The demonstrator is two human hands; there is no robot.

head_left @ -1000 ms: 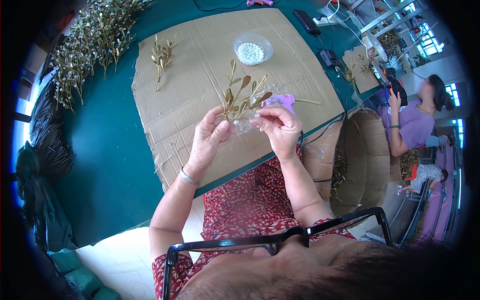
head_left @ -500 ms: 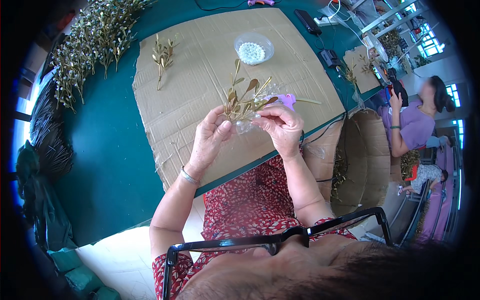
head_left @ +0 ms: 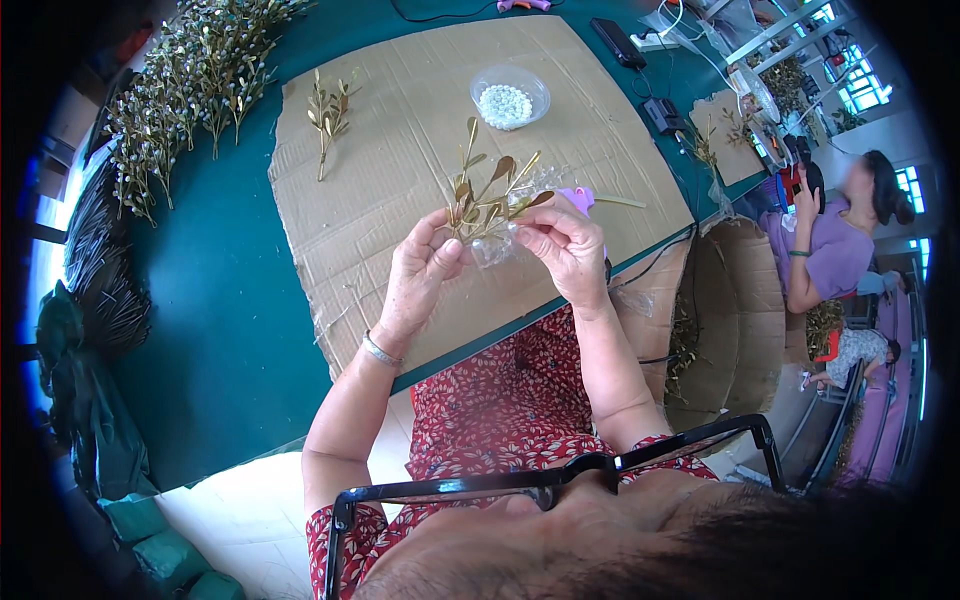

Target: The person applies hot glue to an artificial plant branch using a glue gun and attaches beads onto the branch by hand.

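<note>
Above the cardboard sheet on the green tabletop, the left hand pinches the stem of a golden leaf sprig. The right hand, at the sprig's 4 o'clock, pinches its lower leaves. A bowl of white beads sits at the sprig's 12 o'clock.

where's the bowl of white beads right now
In the head view the bowl of white beads sits on the cardboard sheet, near its far edge, beyond the gold sprig held in both hands.
</note>
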